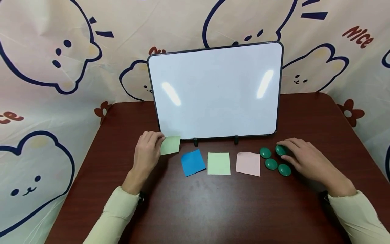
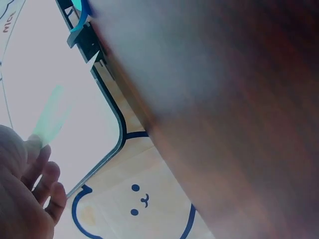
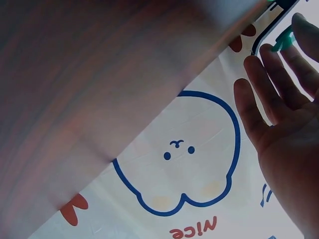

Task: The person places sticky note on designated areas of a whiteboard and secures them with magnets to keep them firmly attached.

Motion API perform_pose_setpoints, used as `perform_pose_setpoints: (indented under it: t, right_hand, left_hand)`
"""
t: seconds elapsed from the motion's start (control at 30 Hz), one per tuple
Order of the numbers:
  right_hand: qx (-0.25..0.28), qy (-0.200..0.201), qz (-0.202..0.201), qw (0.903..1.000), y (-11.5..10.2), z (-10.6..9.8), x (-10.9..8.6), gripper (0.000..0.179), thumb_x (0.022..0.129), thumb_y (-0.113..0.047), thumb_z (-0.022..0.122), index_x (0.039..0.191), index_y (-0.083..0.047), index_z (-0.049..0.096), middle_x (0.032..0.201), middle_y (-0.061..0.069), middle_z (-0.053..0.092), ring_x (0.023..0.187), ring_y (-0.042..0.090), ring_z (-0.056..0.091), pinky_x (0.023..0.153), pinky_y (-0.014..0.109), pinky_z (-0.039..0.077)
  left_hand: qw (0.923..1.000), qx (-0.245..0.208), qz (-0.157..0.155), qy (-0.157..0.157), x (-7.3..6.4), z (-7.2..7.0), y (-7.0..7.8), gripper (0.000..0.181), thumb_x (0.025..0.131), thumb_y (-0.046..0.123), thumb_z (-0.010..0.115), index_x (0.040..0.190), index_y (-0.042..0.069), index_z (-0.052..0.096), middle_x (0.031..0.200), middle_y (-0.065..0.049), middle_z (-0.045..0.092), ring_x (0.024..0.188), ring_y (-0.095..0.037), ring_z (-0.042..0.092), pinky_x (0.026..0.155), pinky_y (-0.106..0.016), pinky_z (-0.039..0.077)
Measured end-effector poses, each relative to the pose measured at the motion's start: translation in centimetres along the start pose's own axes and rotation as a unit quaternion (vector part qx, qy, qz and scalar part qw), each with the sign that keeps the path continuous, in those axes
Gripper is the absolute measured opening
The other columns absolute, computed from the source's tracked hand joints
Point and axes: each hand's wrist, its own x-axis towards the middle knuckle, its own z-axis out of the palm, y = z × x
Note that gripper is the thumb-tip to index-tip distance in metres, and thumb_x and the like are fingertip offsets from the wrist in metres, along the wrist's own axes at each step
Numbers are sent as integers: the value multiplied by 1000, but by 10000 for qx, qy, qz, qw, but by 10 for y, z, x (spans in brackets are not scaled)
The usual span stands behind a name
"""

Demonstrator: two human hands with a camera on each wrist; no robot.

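My left hand (image 1: 145, 153) pinches a pale green sticky note (image 1: 171, 145) by its left edge, in front of the whiteboard's lower left corner. In the left wrist view the same note looks thin and see-through beyond the fingertips (image 2: 36, 142). To the right, my right hand (image 1: 308, 162) holds a round green magnet (image 1: 280, 150) between thumb and fingers. That magnet shows dark green at the fingertips in the right wrist view. Beside this hand lie several more green magnets (image 1: 271, 164). The whiteboard (image 1: 216, 95) stands upright, its face blank.
A blue sticky note (image 1: 193, 163), another pale green note (image 1: 218, 164) and a pink note (image 1: 248, 164) lie in a row on the dark wooden table (image 1: 207, 210). Two black feet (image 1: 196, 142) support the board. A cartoon-printed cloth (image 1: 128, 27) hangs behind and around the table.
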Motion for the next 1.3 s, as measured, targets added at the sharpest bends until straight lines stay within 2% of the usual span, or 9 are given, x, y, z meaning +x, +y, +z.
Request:
perform_pose_setpoints:
  t: [0.17,0.47,0.67,0.83,0.93,1.3]
  right_hand:
    - [1,-6,-24,10000,-1,1,0,47,88,-16,75,131,-12,58,124,13,60,113,31,55,91,59,46]
    - [-16,47,-49,10000,-2,0,1,47,87,-16,76,131,-12,58,123,12,60,112,30,55,90,57,46]
    - [-7,76,-89,9999,-3,1,-2,47,86,-16,76,130,-12,59,122,12,61,111,29,56,89,56,47]
    - [-28,141,-118,9998,-4,1,0,47,86,-16,76,130,-12,59,122,11,61,111,29,55,88,55,47]
    - [-45,135,-116,9998,-4,2,0,46,87,-16,76,130,-12,59,122,11,61,111,28,56,88,55,47]
    - [-48,137,-118,9998,-3,2,-1,47,86,-16,76,130,-13,59,122,11,61,112,29,55,88,55,46]
  left_hand:
    - [9998,-102,88,132,3,3,-1,6,88,1,73,93,1,69,83,-13,68,77,-29,58,68,-39,47]
    - [9998,78,163,44,10,8,-8,5,91,6,70,94,2,69,85,-11,69,79,-27,59,66,-38,44]
    - [9985,322,405,153,12,12,-10,6,90,5,72,94,2,69,84,-12,69,77,-28,59,64,-38,43]
    - [9965,586,517,310,18,17,-11,7,90,4,72,94,0,69,83,-14,68,76,-31,59,64,-38,42]
    - [9955,679,504,421,21,20,-11,7,90,5,72,93,0,68,83,-15,68,75,-31,58,63,-38,41]
    - [9947,889,219,461,29,28,-12,9,94,10,68,94,1,68,86,-16,69,76,-33,59,66,-41,43]
